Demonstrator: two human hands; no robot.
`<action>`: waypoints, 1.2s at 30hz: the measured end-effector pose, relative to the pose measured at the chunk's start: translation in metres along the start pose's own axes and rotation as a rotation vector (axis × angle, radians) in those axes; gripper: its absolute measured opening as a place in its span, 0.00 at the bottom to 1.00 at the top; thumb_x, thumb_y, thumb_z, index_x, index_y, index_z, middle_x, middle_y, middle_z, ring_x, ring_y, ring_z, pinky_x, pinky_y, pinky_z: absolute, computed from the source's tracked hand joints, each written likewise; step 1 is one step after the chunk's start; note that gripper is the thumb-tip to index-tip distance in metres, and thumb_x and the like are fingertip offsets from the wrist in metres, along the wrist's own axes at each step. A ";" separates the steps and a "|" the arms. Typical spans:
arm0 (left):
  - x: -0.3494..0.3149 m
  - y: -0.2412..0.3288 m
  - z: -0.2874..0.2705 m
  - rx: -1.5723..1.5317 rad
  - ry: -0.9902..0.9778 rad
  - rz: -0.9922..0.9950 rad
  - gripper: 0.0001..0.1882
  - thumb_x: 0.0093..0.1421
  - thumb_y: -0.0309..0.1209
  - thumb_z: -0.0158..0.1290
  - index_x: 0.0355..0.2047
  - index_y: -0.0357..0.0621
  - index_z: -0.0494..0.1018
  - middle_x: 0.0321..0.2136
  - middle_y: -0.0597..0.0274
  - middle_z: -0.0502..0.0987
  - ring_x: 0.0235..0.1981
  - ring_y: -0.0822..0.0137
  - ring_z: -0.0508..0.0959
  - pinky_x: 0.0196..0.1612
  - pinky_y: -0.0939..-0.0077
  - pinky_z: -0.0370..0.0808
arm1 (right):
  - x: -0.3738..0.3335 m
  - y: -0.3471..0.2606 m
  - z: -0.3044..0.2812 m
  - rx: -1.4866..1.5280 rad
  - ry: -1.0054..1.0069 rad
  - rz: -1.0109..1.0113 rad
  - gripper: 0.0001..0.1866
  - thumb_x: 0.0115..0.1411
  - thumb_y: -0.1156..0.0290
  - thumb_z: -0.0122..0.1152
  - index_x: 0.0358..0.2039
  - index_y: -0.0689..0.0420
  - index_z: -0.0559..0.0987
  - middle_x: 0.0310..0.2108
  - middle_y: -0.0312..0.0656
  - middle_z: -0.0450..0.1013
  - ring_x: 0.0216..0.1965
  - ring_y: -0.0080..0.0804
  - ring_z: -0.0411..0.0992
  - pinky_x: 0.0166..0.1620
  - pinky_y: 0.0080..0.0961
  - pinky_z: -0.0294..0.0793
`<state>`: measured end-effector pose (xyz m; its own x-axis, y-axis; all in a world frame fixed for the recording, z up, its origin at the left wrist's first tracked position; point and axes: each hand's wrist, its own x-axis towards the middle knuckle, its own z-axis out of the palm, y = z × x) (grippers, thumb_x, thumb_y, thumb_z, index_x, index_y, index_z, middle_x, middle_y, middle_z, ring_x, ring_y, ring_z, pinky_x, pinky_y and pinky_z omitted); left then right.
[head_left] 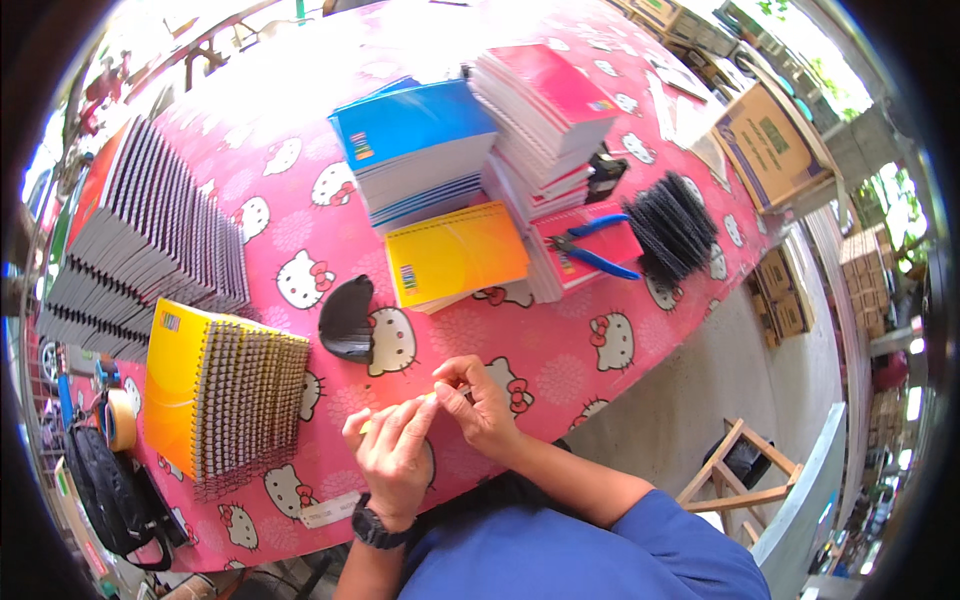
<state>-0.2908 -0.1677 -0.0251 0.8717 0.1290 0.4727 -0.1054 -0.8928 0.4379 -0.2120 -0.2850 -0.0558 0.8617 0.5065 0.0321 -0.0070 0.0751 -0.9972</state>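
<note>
My left hand [392,452] and my right hand [480,412] meet above the near edge of the table, fingertips pinched close together. Bits of yellow show at the left fingers, but what they hold is mostly hidden. Just beyond lies a black, shiny, dome-shaped object [346,322]. A stack of yellow-covered notebooks [455,250] sits farther out, in front of a tall blue stack [415,125]. Blue-handled pliers [612,262] rest on a low pink stack [560,240], beside a bundle of black spiral coils [672,230]. Spiral-bound yellow notebooks [172,390] are piled to my left.
A tall pile of spiral-bound notebooks [150,225] stands at the far left, and a tall pink stack [550,85] at the back. Left are a tape roll [122,420] and black bag [105,495]. A cardboard box [772,150] and wooden stool [735,470] are right. A patterned pink tablecloth [545,385] covers the table.
</note>
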 end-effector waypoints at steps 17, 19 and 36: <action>-0.020 0.014 -0.004 -0.020 0.034 0.089 0.15 0.46 0.23 0.54 0.35 0.50 0.78 0.32 0.66 0.77 0.31 0.71 0.75 0.38 0.74 0.61 | 0.099 -0.013 -0.303 -1.411 0.409 -0.193 0.09 0.49 0.67 0.62 0.28 0.59 0.77 0.28 0.46 0.72 0.35 0.44 0.71 0.40 0.36 0.70; -0.024 0.016 -0.006 -0.026 0.035 0.095 0.14 0.46 0.23 0.54 0.35 0.50 0.78 0.32 0.67 0.77 0.31 0.71 0.75 0.37 0.74 0.61 | 0.100 -0.018 -0.310 -1.357 0.494 -0.288 0.09 0.53 0.66 0.59 0.29 0.59 0.78 0.29 0.48 0.74 0.35 0.46 0.72 0.39 0.37 0.71; -0.036 0.017 -0.014 -0.026 0.041 -0.059 0.09 0.47 0.32 0.59 0.30 0.47 0.77 0.26 0.68 0.75 0.29 0.66 0.73 0.37 0.72 0.63 | -0.026 -0.056 -0.076 -0.439 -0.392 -0.185 0.11 0.53 0.80 0.59 0.38 0.56 0.77 0.30 0.38 0.69 0.32 0.24 0.70 0.36 0.20 0.70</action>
<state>-0.3307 -0.1813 -0.0239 0.8567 0.1989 0.4760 -0.0674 -0.8717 0.4854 -0.1953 -0.3674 -0.0061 0.5771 0.8034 0.1464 0.4060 -0.1268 -0.9050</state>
